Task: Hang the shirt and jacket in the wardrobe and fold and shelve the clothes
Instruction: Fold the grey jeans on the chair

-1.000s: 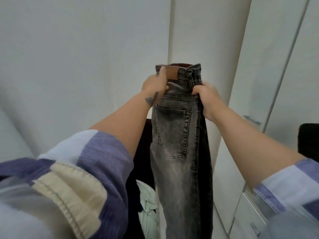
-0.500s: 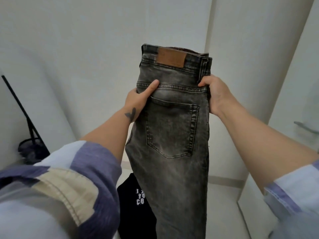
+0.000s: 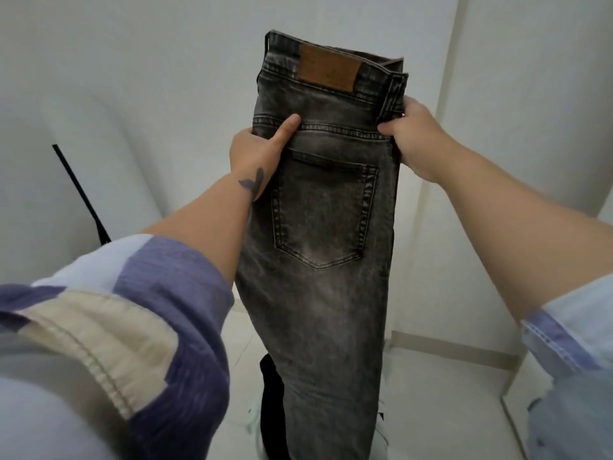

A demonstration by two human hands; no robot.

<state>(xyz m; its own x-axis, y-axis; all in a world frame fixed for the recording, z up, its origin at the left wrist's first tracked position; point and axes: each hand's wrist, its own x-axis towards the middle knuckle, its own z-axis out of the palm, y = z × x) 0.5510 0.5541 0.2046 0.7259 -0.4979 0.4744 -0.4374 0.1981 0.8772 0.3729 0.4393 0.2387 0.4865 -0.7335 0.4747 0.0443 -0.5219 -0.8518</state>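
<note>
Both hands are now holding the grey jeans (image 3: pixel 326 207) flatter and closer than a second ago, the left hand (image 3: pixel 257 151) pinching the left waist edge and the right hand (image 3: pixel 413 136) gripping the right seam, suggesting they are being readied for folding

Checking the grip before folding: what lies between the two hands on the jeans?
In the head view, only the jeans span from the left hand to the right hand: the seam just above the back pocket.
</note>
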